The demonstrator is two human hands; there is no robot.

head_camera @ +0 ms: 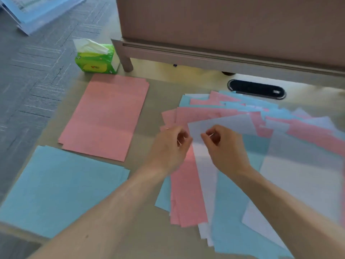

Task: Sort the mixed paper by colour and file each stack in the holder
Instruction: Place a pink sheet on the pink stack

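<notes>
left hand (171, 144): centre of frame, fingers curled, tips at the left edge of the top white sheet (233, 124). I can't tell if it pinches the sheet, too blurred.
right hand (224, 146): just right of the left one, over the same white sheet, thumb and forefinger drawn together. I can't tell whether it grips anything either.
mixed pile (233, 212): pink, blue and white sheets fanned out across the right half of the frame, overlapping, under both hands.
pink stack (106, 116): left of centre, flat on the tabletop (160, 90), edges slightly uneven, apart from the mixed pile.
blue stack (56, 189): lower left, its top edge just under the pink stack's lower edge; I can't tell if they touch.
tissue pack (97, 58): green, a tissue sticking out, just above the pink stack.
cable port (256, 89): dark oval in the tabletop, above the fan.
partition (224, 25): brownish panel across the top right.
upper left: bluish-white sheets (37, 10) on grey carpet, too blurred for me to identify.
</notes>
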